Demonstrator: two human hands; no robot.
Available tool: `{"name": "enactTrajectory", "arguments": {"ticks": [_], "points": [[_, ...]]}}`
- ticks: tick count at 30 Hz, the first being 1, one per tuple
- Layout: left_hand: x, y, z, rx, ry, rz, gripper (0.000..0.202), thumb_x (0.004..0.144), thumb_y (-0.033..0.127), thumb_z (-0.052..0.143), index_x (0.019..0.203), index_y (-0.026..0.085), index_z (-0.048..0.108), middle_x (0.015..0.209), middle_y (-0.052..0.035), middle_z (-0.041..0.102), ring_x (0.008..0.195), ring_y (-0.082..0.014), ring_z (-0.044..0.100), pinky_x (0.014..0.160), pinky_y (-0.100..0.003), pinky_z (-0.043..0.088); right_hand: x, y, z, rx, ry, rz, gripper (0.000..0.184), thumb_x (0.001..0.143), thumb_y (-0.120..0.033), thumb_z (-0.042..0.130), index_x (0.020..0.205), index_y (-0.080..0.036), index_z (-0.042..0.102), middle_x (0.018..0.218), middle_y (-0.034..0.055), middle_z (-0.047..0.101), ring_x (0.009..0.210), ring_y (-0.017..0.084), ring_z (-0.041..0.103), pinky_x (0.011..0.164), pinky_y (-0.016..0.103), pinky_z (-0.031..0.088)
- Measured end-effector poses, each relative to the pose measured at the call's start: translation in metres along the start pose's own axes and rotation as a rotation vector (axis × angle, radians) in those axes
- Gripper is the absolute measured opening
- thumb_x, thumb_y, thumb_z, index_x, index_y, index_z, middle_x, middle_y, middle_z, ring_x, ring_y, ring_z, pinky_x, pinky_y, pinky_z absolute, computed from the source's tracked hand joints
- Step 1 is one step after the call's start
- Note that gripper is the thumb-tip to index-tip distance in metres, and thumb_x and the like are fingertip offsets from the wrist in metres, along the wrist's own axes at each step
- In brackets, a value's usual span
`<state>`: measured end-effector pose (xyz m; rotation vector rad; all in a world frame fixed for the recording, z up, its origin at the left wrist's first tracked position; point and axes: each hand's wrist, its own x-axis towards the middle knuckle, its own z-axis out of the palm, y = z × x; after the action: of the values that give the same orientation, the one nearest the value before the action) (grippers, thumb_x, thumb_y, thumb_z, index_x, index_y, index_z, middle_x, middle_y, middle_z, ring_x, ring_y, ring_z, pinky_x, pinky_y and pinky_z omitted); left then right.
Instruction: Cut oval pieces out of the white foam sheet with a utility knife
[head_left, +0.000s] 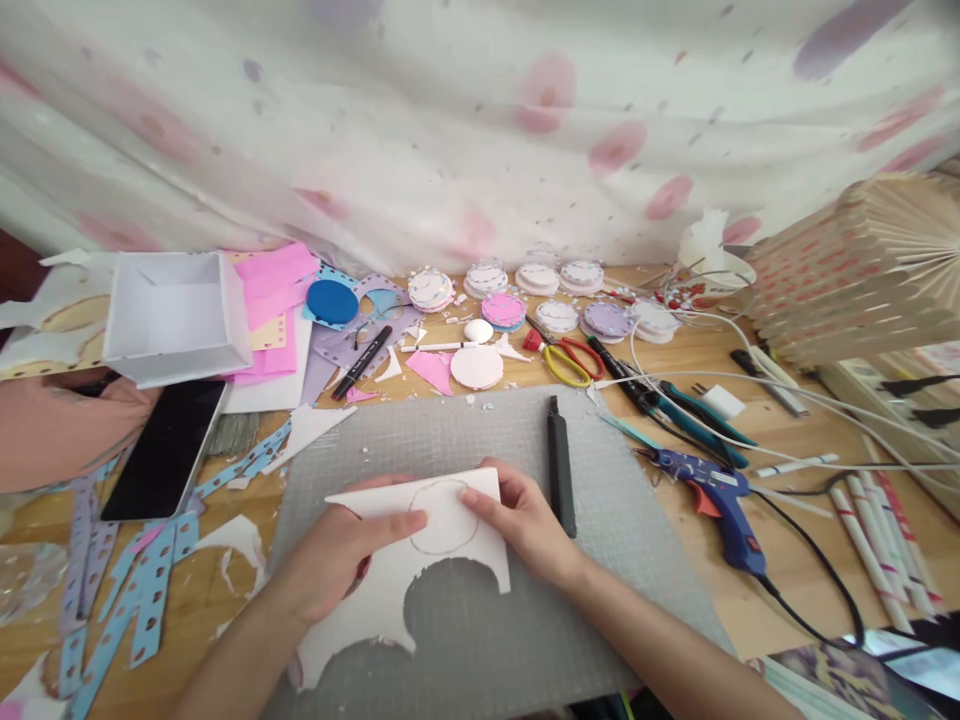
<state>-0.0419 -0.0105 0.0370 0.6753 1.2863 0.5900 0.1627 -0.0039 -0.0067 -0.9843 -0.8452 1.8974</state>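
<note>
Between my two hands is a white foam-like sheet (457, 515) with a circle drawn on it in thin line and round cut-outs along its lower edge. My left hand (349, 555) grips its left side, thumb lying on top near the circle. At the upper right corner my right hand (525, 515) pinches it, thumb on the circle's right edge. The sheet is held over a grey cutting mat (480, 660). A black cutter-like tool (559, 470) lies on the mat just right of my right hand.
Decorated discs (502, 310) line the back. Scissors (566, 360), pliers (705, 420) and a blue glue gun (712, 495) with its cord lie right. On the left are a white box (176, 310), a phone (165, 450) and paper strips (154, 600). A wooden-stick structure (847, 270) stands at right.
</note>
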Motion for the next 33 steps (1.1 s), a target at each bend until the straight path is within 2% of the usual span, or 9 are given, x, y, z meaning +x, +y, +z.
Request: {"name": "enactTrajectory", "arguments": {"ticks": [2,7,10,13,16,24,27,31,33], "points": [[0.0,0.0,0.002,-0.082,-0.057,0.017,0.046,0.062,0.042,0.085,0.1,0.019,0.073,0.084,-0.0053,0.076,0.075,-0.0218,0.069,0.068,-0.031,0.053,0.0,0.001,-0.001,0.053,-0.038,0.041,0.037,0.072,-0.043,0.081,0.073,-0.016,0.055,0.068,-0.0028,0.06,0.057,0.008,0.053,0.051,0.019,0.04],[-0.003,-0.001,0.004,-0.167,-0.098,0.032,0.035,0.066,0.033,0.084,0.096,0.017,0.076,0.084,-0.0055,0.077,0.074,-0.023,0.07,0.069,-0.031,0.053,0.0,0.003,-0.004,0.151,-0.121,0.085,0.039,0.069,-0.042,0.083,0.068,-0.015,0.054,0.062,-0.0033,0.059,0.051,0.007,0.051,0.047,0.018,0.039],[-0.004,-0.002,0.005,-0.225,-0.07,0.016,0.042,0.061,0.027,0.087,0.1,0.018,0.076,0.088,-0.0052,0.078,0.083,-0.0261,0.072,0.074,-0.033,0.055,0.0,0.002,-0.003,0.156,-0.135,0.095,0.036,0.071,-0.042,0.082,0.073,-0.015,0.059,0.065,-0.0029,0.061,0.054,0.007,0.053,0.05,0.018,0.041],[-0.003,-0.001,0.006,-0.273,-0.022,0.009,0.044,0.059,0.028,0.087,0.1,0.017,0.076,0.09,-0.0062,0.078,0.087,-0.0281,0.072,0.074,-0.033,0.057,-0.002,-0.002,-0.001,0.118,-0.224,0.039,0.029,0.073,-0.035,0.082,0.088,-0.016,0.064,0.076,-0.0024,0.065,0.067,0.009,0.059,0.064,0.02,0.047],[-0.001,0.002,0.004,-0.299,0.027,-0.019,0.042,0.06,0.028,0.087,0.098,0.015,0.076,0.086,-0.0076,0.079,0.086,-0.0295,0.073,0.071,-0.034,0.058,-0.002,-0.007,0.001,0.052,-0.346,-0.013,0.037,0.072,-0.024,0.082,0.105,-0.018,0.065,0.091,-0.0001,0.068,0.085,0.012,0.063,0.083,0.025,0.049],[0.0,-0.001,0.004,-0.361,0.014,-0.091,0.038,0.06,0.027,0.086,0.095,0.016,0.076,0.082,-0.0061,0.078,0.077,-0.0269,0.072,0.068,-0.034,0.056,-0.001,-0.01,-0.002,0.022,-0.444,-0.03,0.031,0.078,-0.025,0.076,0.105,-0.018,0.064,0.084,0.0005,0.065,0.075,0.014,0.061,0.07,0.027,0.052],[0.001,-0.001,0.003,-0.274,-0.043,-0.079,0.034,0.063,0.031,0.084,0.092,0.017,0.075,0.076,-0.0038,0.077,0.07,-0.0223,0.07,0.066,-0.031,0.054,-0.004,-0.011,-0.006,0.011,-0.404,0.011,0.034,0.076,-0.032,0.077,0.104,-0.019,0.064,0.085,-0.0003,0.063,0.078,0.013,0.058,0.071,0.024,0.048],[-0.003,0.006,0.005,-0.01,-0.079,-0.1,0.033,0.057,0.036,0.087,0.079,0.016,0.072,0.064,-0.001,0.071,0.056,-0.0154,0.062,0.051,-0.023,0.045,-0.005,-0.012,-0.01,0.046,-0.37,0.101,0.037,0.077,-0.05,0.072,0.085,-0.015,0.064,0.074,-0.0012,0.057,0.065,0.01,0.05,0.057,0.02,0.038],[-0.006,0.012,0.007,0.088,-0.079,-0.098,0.033,0.054,0.036,0.088,0.074,0.015,0.071,0.06,-0.0009,0.069,0.054,-0.0144,0.06,0.048,-0.022,0.043,-0.005,-0.014,-0.01,-0.007,-0.352,0.092,0.035,0.079,-0.049,0.071,0.082,-0.015,0.065,0.071,-0.0013,0.057,0.061,0.009,0.048,0.055,0.02,0.035]]}}
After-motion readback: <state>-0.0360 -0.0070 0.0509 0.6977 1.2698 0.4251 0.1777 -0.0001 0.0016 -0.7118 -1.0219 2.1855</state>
